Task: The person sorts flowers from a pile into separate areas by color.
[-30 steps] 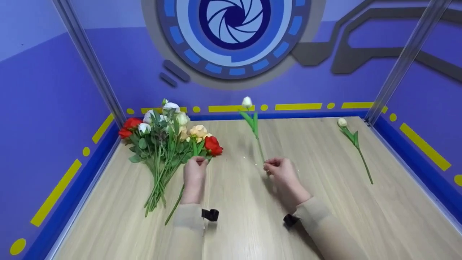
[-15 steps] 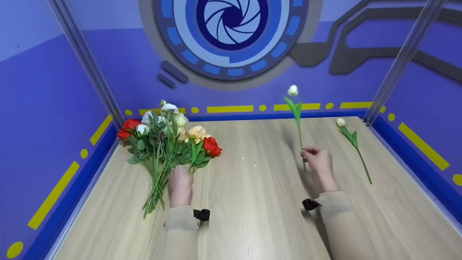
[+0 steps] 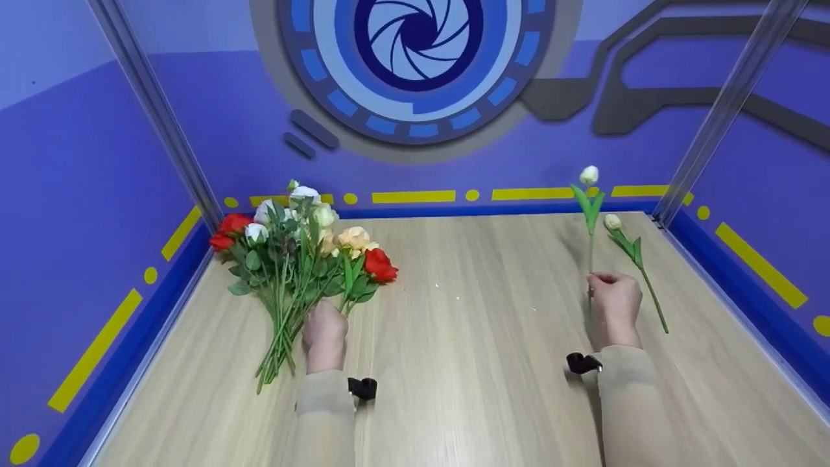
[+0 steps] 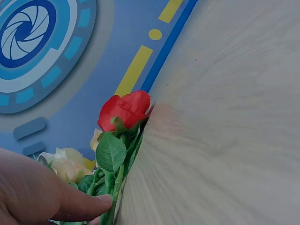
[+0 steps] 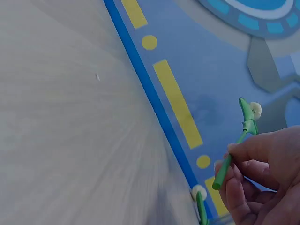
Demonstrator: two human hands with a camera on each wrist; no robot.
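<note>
My right hand [image 3: 617, 303] pinches the green stem of a white tulip [image 3: 589, 201] between thumb and fingers, holding it upright above the table. The right wrist view shows the cut end of its stem [image 5: 224, 171] poking out past the thumb. A second white tulip [image 3: 627, 245] lies on the table just right of that hand. My left hand [image 3: 325, 331] is at the right side of a pile of flowers; in the left wrist view its thumb [image 4: 89, 206] and a finger pinch the stem of a red rose [image 4: 124, 112]. The forearm hides the lower stem.
The pile of white, cream and red flowers [image 3: 285, 259] lies at the table's left back, stems toward the front. Purple walls [image 3: 415, 168] enclose the wooden table [image 3: 454, 363] at the back and sides. Tiny white specks [image 3: 458, 298] dot the tabletop.
My right hand has carried its white tulip rightward, from the middle to beside the lying tulip. My left hand moved slightly left and toward me, then stayed still.
</note>
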